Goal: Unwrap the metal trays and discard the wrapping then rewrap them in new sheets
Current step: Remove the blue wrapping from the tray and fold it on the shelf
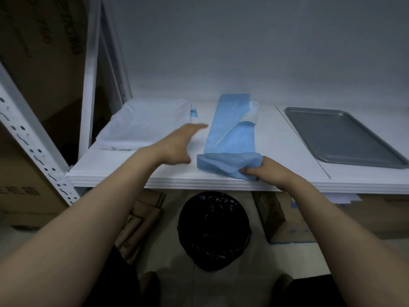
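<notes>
Clearing away the used blue wrapping (230,140) looks like the step in hand: the right hand (267,171) pinches its bunched near end, while the left hand (177,145), fingers straight and empty, reaches just left of it toward the white sheet stack (146,125). Right of the wrapping lies the metal tray (338,136), bare, nothing in it. Directly below the wrapping stands a black-lined bin (188,238); its contents cannot be made out. Next the wrapping likely needs pulling off the shelf (276,134) and dropping there.

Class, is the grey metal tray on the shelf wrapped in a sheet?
No, the metal tray lies bare on the shelf, apart from the blue sheet.
</notes>
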